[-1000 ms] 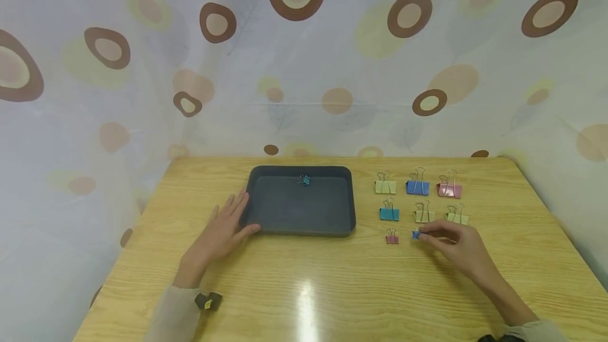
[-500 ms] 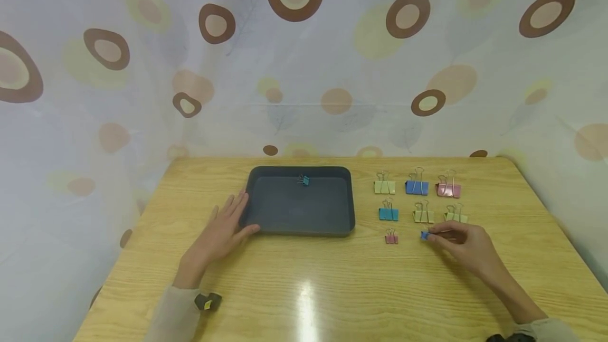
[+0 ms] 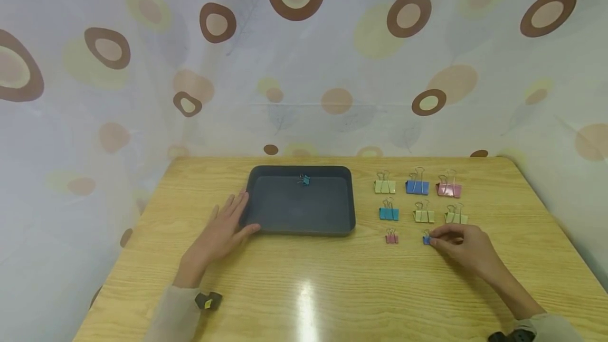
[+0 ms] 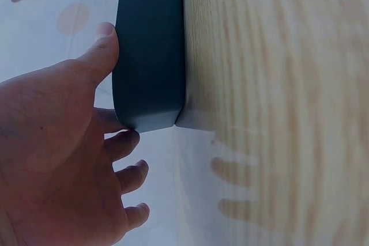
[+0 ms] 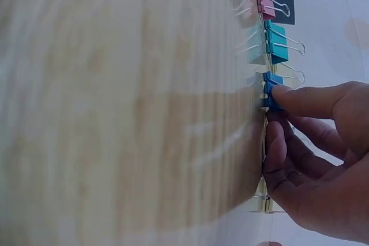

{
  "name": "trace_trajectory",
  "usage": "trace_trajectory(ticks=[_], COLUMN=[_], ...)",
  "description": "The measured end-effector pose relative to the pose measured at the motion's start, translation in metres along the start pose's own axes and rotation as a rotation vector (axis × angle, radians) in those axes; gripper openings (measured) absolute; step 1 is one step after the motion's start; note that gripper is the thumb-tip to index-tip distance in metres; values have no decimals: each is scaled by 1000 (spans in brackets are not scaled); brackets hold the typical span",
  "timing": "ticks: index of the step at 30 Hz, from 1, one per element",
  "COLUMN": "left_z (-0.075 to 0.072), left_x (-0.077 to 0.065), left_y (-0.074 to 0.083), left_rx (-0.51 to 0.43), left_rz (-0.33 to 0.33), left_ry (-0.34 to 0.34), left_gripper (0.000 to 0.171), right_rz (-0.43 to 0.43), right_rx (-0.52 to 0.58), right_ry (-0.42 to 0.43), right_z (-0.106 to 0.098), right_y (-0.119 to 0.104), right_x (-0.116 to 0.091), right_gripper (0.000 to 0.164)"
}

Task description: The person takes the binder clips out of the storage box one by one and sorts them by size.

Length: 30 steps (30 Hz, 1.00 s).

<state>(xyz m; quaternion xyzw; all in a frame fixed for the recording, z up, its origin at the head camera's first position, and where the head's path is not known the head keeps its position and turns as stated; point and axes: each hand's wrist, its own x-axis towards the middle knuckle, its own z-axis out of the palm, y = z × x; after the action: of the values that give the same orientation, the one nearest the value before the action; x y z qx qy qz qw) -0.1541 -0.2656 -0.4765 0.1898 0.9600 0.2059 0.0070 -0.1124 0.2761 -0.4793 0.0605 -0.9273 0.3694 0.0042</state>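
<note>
A small blue binder clip [image 3: 426,240] stands on the table in the front row, and my right hand [image 3: 467,249] pinches it between thumb and fingers. In the right wrist view the thumb lies against the side of the blue clip [image 5: 271,91]. My left hand [image 3: 218,234] rests against the left side of a dark grey tray [image 3: 304,233], fingers spread and thumb at its near left corner. The left wrist view has the thumb and index finger touching the tray wall [image 4: 151,44]. Inside the tray, near its back wall, lies a small teal binder clip [image 3: 304,179].
Left of the blue clip is a small pink clip [image 3: 391,238]. Behind stand a teal clip [image 3: 389,214] and two pale yellow-green ones [image 3: 424,216]. The back row has a yellow-green clip [image 3: 385,186], a larger blue clip [image 3: 417,187] and a larger pink clip [image 3: 449,189].
My right hand has shifted the small blue clip to the right and slightly toward the front of the table. The left hand and the tray have stayed in place.
</note>
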Motion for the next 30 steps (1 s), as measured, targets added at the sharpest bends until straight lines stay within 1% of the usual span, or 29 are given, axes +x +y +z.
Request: trace_trajectory(ticks=[4, 8, 12, 15, 21, 30], left_z=[0, -1, -1, -1, 1, 1], left_x=[1, 1, 1, 1, 0, 1], left_y=[2, 3, 2, 0, -2, -2], left_rx=[0, 0, -5, -3, -4, 1], left_rz=[-2, -1, 1, 1, -6, -5], left_ry=[1, 0, 6, 5, -2, -13], left_gripper=[86, 86, 85, 85, 87, 87], right_rz=[8, -10, -89, -139, -181, -248], right_rx=[-29, -37, -2, 30, 87, 179], right_ry=[8, 54, 116, 126, 119, 91], right_z=[-1, -3, -4, -2, 11, 40], right_y=[0, -3, -14, -27, -52, -83], right_x=[0, 0, 2, 5, 15, 33], right_gripper=[16, 18, 16, 16, 20, 27])
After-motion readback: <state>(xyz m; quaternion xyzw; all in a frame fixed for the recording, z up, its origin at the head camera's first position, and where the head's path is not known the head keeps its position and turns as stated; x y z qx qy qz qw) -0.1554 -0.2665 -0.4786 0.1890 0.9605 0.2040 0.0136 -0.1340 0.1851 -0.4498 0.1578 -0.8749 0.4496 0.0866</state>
